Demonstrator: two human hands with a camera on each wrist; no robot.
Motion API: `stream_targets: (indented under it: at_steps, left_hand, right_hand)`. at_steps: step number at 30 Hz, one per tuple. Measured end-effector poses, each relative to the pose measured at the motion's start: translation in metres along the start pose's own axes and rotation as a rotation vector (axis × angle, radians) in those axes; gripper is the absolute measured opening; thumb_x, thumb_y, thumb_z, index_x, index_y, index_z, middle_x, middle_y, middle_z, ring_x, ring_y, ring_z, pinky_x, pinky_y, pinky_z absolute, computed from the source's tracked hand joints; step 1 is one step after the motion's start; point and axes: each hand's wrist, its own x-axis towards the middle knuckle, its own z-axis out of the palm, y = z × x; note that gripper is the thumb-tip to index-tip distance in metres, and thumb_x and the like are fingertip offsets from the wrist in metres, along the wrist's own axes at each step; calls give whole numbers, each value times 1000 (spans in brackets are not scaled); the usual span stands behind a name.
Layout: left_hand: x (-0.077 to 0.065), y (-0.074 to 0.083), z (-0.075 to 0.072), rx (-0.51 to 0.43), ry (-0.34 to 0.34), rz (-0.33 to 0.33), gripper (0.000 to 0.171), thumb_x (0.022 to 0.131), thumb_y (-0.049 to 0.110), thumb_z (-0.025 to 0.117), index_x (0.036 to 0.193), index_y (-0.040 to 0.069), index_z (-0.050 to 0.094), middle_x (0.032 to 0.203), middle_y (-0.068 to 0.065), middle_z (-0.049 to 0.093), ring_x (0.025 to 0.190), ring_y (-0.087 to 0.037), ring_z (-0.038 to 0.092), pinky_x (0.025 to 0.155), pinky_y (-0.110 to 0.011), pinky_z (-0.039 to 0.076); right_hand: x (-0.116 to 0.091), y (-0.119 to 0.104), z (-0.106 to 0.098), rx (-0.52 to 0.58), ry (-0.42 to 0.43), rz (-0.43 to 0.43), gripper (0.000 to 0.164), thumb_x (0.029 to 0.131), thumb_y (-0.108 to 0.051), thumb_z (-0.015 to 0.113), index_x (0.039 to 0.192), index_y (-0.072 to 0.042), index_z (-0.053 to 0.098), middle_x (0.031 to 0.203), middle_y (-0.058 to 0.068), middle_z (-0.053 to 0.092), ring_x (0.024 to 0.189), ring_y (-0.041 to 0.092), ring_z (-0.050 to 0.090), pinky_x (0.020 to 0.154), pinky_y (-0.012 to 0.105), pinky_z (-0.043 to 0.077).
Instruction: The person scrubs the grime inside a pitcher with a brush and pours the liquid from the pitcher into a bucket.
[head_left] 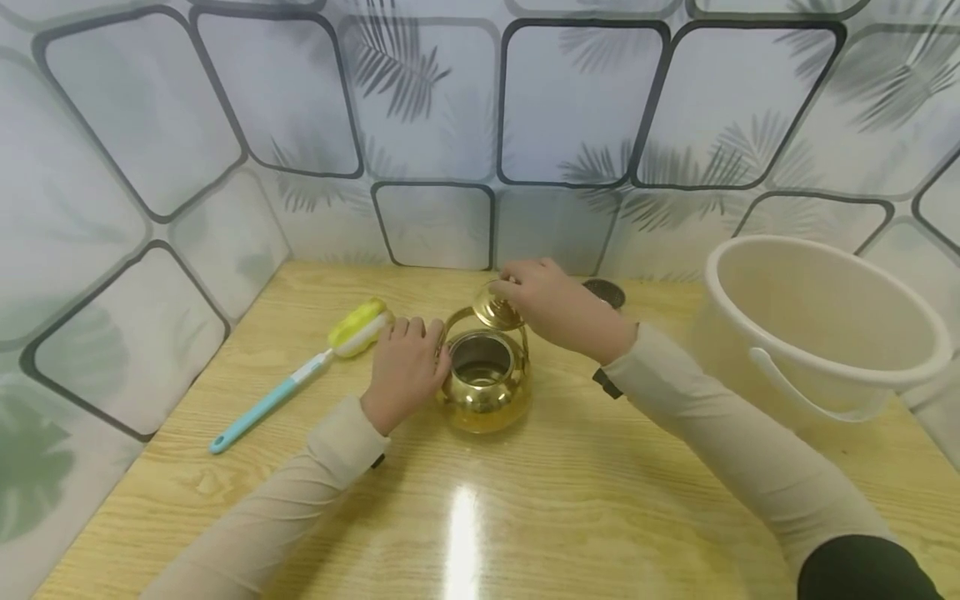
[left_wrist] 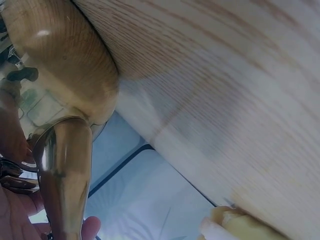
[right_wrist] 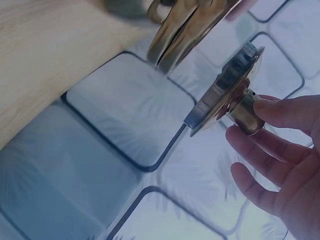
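Note:
A shiny gold teapot stands on the wooden table with its round mouth uncovered and its hoop handle raised. My left hand holds the teapot at its left side; in the left wrist view, fingers show behind the spout. Above the teapot's far rim, my right hand holds the gold lid tilted. Thumb and fingers pinch the lid's knob in the right wrist view, and the lid is apart from the teapot.
Left of the teapot lies a cleaning brush with a yellow sponge head and blue handle. A dark mesh strainer lies behind my right wrist. At the right stands a large white bucket. A patterned wall borders the table's back.

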Motion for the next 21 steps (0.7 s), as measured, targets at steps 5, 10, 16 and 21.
stream_targets:
  at_steps: [5, 10, 16, 21]
  left_hand:
    - [0, 0, -1, 14, -8, 10, 16, 90, 23, 51, 89, 7, 50, 73, -9, 51, 70, -25, 49, 68, -37, 42]
    - [0, 0, -3, 24, -17, 24, 17, 91, 24, 50, 88, 6, 50, 73, -8, 51, 70, -25, 49, 67, -37, 42]
    - [0, -1, -5, 35, -22, 46, 19, 92, 24, 49, 87, 6, 50, 73, -8, 49, 70, -24, 48, 67, -37, 42]
    - [0, -1, -6, 40, -36, 48, 19, 93, 25, 49, 88, 6, 50, 74, -8, 49, 71, -25, 48, 69, -38, 42]
  right_hand:
    - [0, -14, 6, -5, -48, -38, 31, 77, 7, 66, 106, -7, 64, 100, 11, 64, 88, 23, 62, 77, 36, 49]
    - [-2, -23, 13, -13, -103, -72, 29, 78, -1, 69, 105, -11, 64, 101, 8, 64, 86, 23, 63, 77, 35, 53]
    - [-2, -28, 20, 15, -146, -113, 31, 78, -7, 70, 108, -13, 64, 102, 5, 64, 95, 19, 61, 85, 37, 49]
    - [-3, -30, 24, -28, -156, -141, 30, 77, -8, 72, 106, -15, 65, 103, 4, 67, 96, 18, 62, 82, 35, 49]
